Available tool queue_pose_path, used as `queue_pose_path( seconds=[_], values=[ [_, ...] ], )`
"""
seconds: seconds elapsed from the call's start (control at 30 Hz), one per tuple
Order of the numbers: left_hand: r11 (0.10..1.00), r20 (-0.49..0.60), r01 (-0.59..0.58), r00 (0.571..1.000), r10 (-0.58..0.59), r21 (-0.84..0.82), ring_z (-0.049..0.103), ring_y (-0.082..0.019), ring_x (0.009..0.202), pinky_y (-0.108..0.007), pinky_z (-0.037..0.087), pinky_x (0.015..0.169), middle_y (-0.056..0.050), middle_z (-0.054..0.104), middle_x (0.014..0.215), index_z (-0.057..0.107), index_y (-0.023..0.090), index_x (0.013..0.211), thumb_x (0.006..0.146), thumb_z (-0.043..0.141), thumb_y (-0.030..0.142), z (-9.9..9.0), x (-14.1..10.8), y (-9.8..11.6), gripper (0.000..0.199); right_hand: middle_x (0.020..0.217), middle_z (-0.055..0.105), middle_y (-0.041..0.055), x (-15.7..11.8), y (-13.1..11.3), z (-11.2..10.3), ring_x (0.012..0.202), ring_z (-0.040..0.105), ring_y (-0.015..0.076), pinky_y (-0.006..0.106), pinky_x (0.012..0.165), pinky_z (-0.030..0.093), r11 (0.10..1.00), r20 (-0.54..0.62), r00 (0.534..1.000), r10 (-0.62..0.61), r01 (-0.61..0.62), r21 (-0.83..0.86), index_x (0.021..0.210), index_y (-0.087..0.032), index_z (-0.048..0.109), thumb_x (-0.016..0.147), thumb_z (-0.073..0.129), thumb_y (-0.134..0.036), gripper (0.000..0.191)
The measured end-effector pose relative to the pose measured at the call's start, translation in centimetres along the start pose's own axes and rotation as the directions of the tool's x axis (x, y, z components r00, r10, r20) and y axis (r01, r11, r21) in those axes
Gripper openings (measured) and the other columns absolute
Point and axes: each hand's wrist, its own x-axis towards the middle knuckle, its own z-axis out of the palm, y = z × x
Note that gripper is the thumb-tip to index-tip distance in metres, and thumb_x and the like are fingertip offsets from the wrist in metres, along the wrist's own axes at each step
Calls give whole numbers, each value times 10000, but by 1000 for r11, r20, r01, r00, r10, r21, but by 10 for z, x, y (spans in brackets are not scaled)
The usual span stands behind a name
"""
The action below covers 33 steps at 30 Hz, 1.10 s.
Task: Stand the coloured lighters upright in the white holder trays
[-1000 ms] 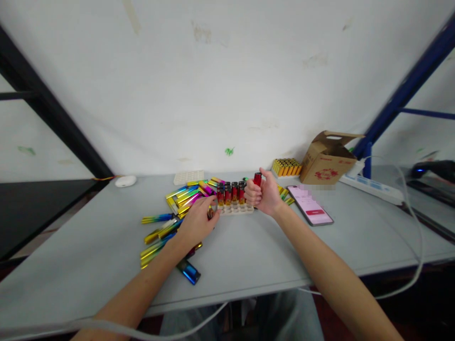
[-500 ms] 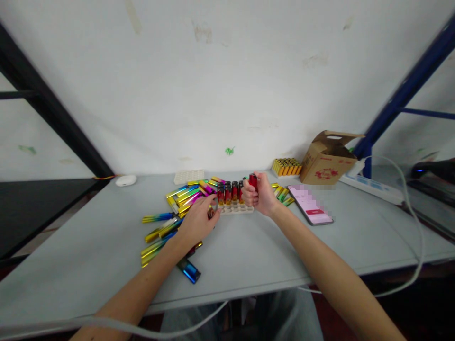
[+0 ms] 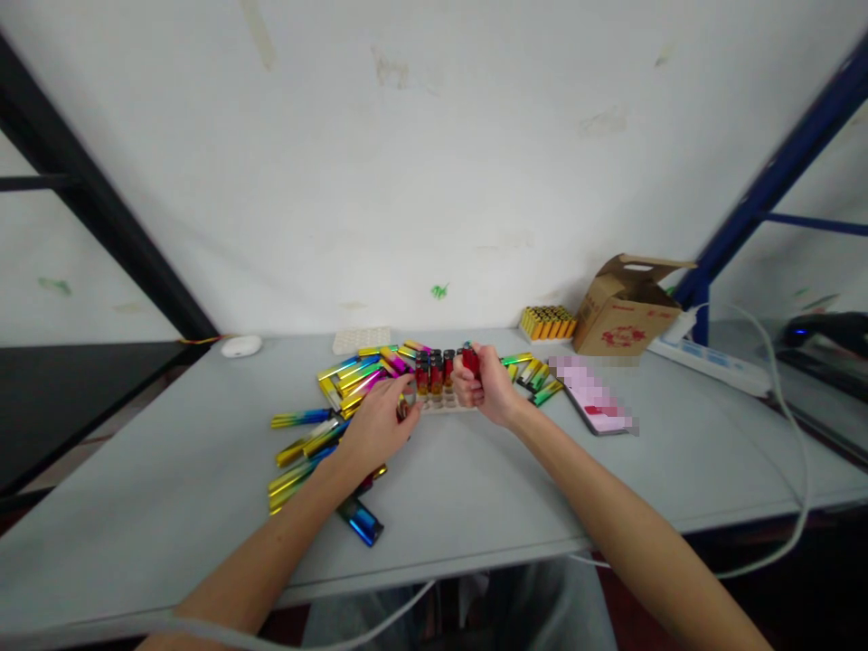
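Note:
My right hand (image 3: 494, 389) is closed around a red lighter (image 3: 469, 362), held upright at the right part of a white holed tray (image 3: 440, 409). In that tray several red lighters (image 3: 436, 372) with dark tops stand in rows; holes at the front show bare. My left hand (image 3: 380, 420) rests at the tray's left end, fingers curled round a dark red lighter (image 3: 402, 408) that is mostly hidden. Beside and under my left forearm lies a loose pile of shiny lighters (image 3: 353, 375) in yellow, blue, green and pink.
More shiny lighters (image 3: 541, 375) lie right of the tray, next to a phone (image 3: 593, 398). Behind stand a block of yellow lighters (image 3: 548, 323), an open cardboard box (image 3: 620, 316) and a power strip (image 3: 712, 363). A second holed tray (image 3: 362, 340) and a white case (image 3: 241, 346) lie by the wall.
My right hand has moved left and slightly lower with the red lighter, from the tray's right end to over its standing lighters. My left hand has hardly moved.

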Motion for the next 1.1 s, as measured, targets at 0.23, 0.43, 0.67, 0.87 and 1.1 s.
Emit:
queue_pose_path(
  seconds=[0.23,0.43,0.67,0.87,1.1],
  values=[
    [1000,-17,-15,1000,15,7,607,-281,1055,-459,470,954,-125,680,1066,583,154,1174,844,512,291,0,0,-1,364,446,147,-96,1,7,-2,390,45,65,164,331,113,999,40,999,25,-24,-23,533,-217,307,888,250,-465,436],
    [1000,7,-9,1000,8,27,605,-286,1063,-452,469,956,-139,675,1080,575,133,1182,851,508,293,0,0,0,374,441,166,-94,2,11,0,382,70,67,170,333,110,1000,78,997,14,-12,-24,533,-217,318,881,263,-481,441],
    [1000,-8,-13,1000,14,19,611,-279,1049,-455,475,948,-121,684,1064,581,154,1184,844,515,296,-1,0,0,375,434,153,-97,2,11,0,388,58,65,174,337,86,1000,89,996,26,-25,-12,530,-221,301,884,258,-517,464],
    [1000,-5,-22,1000,22,16,610,-282,1045,-451,479,937,-123,679,1069,574,154,1190,839,522,286,1,0,-1,378,433,151,-100,1,14,1,387,59,60,176,343,78,999,121,992,30,-28,-17,534,-222,297,874,271,-608,515],
    [999,0,-32,999,32,29,604,-285,1059,-444,471,946,-140,670,1083,562,128,1197,849,520,277,1,0,-1,381,452,258,-96,1,15,-5,368,150,55,172,350,133,999,207,978,-38,36,11,656,-191,470,818,366,-648,496]
  ],
)
